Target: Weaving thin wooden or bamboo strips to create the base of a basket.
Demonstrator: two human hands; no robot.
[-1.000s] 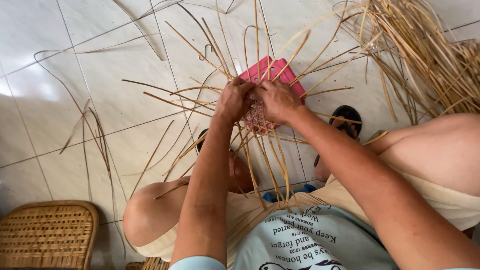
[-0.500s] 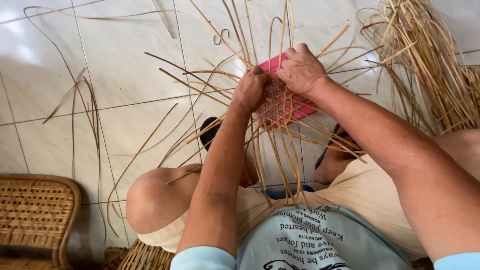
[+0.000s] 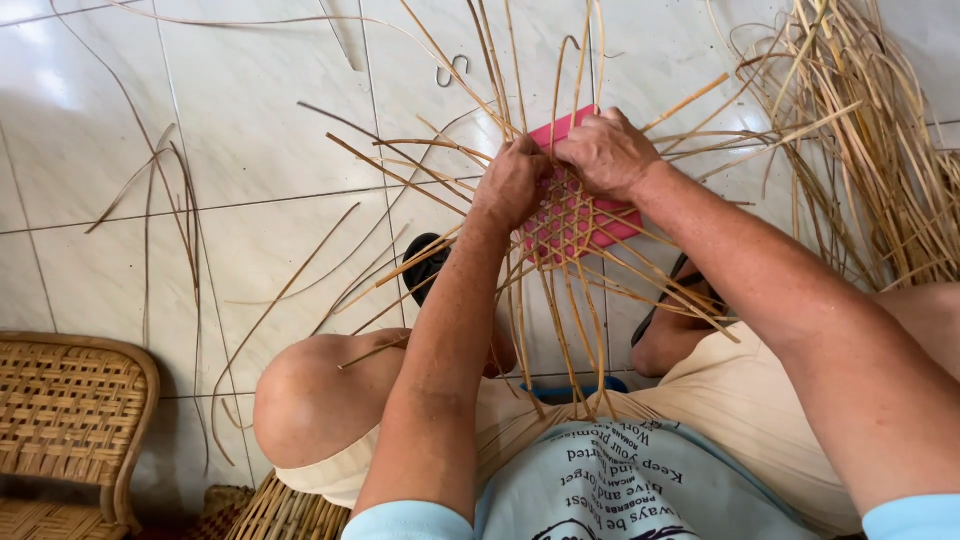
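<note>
Above the knees, near the frame's centre, both hands meet on a woven lattice of cane strips (image 3: 565,225) that lies over a pink board (image 3: 600,215); the left hand (image 3: 512,185) is clenched on the strips at the lattice's 9 o'clock edge; the right hand (image 3: 605,152) grips strips at its 12 o'clock edge, fingers curled; loose strip ends fan out all round; a heap of cane (image 3: 860,130) lies at 2 o'clock on the tiled floor (image 3: 250,130); a wicker chair (image 3: 65,425) stands at 8 o'clock.
</note>
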